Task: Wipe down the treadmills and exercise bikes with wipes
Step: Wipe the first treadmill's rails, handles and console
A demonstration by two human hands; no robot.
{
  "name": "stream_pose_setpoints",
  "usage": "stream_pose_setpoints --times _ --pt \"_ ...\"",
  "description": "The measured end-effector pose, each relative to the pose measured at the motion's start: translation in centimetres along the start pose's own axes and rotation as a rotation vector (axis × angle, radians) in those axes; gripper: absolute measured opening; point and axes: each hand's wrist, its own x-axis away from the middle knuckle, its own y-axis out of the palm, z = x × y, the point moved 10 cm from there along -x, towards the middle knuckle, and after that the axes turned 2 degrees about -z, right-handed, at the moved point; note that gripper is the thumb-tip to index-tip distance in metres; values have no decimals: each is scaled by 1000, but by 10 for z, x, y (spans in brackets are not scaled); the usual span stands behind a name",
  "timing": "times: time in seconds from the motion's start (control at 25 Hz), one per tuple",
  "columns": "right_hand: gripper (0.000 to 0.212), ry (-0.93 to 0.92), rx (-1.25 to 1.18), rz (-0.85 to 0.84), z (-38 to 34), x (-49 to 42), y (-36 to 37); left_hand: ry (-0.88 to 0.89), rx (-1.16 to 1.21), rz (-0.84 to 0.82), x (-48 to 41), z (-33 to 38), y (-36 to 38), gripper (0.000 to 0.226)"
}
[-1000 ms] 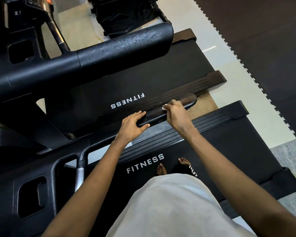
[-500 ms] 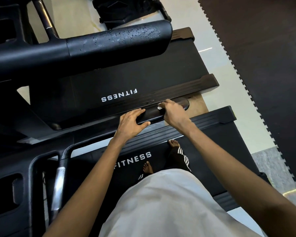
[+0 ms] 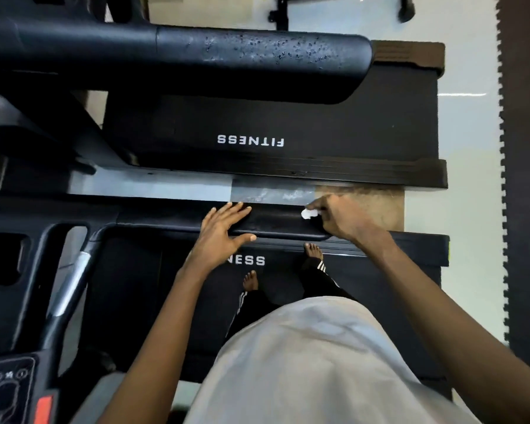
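One wipe (image 3: 309, 213) sits pinched in right hand (image 3: 341, 219).

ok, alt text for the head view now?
A person's right hand pinches a crumpled white wipe against a black padded treadmill handrail, while the left hand rests flat on it. Their bare feet stand on the black treadmill belt below.

1. Pose, left hand (image 3: 224, 231): palm down, fingers straight and spread, thumb splayed toward the body, lying flat on the handrail (image 3: 276, 223).
2. Pose, right hand (image 3: 340, 218): knuckles up, fingers curled, fingertips pinching a white wipe (image 3: 309, 213) against the same handrail.
3. Both forearms bare, extended forward, converging toward the hands.
4. Hands near each other, not touching.
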Motion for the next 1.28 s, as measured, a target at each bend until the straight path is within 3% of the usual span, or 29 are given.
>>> stream_pose_setpoints --times 0.28,0.44,0.6,0.8,1.0,1.2,1.28 --pt "37 -212 -28 -61 -42 -10 20 -178 84 214 20 15 15 60" --pt "29 -141 10 1 4 11 -3 -146 104 249 20 15 14 60" --pt "20 -122 -48 36 6 23 -4 -110 115 287 21 15 18 62" --pt "24 -145 -122 31 -15 -7 2 -201 119 398 39 28 25 58" --pt "19 -87 -135 14 26 -2 -8 -310 165 434 52 48 49 71" --pt "18 -392 -164 -56 7 24 0 -411 165 473 48 62 55 73" --pt "17 -385 -221 -50 25 13 -5 -446 178 471 46 61 53 72"
